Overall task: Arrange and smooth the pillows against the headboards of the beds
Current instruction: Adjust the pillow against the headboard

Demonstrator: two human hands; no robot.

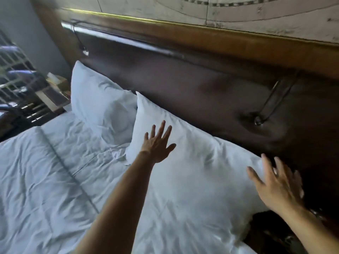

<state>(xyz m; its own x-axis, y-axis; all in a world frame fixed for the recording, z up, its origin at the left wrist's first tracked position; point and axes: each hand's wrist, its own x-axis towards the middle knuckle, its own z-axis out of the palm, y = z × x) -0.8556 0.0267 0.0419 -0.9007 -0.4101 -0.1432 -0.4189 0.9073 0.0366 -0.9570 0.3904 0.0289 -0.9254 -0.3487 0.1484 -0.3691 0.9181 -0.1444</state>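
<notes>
A large white pillow (198,173) leans against the dark brown padded headboard (192,88) in the middle of the head view. My left hand (158,143) lies flat with fingers spread on the pillow's upper left part. My right hand (277,184), also spread, rests on the pillow's right end, close to the headboard. A second white pillow (99,99) stands against the headboard further left, touching the first pillow's corner. Neither hand holds anything.
A wrinkled white duvet (45,171) covers the bed at left. A bedside table (53,96) with a tissue box stands beyond the far pillow. Two reading lamps (258,120) hang from the headboard. A dark gap lies at the bed's right edge.
</notes>
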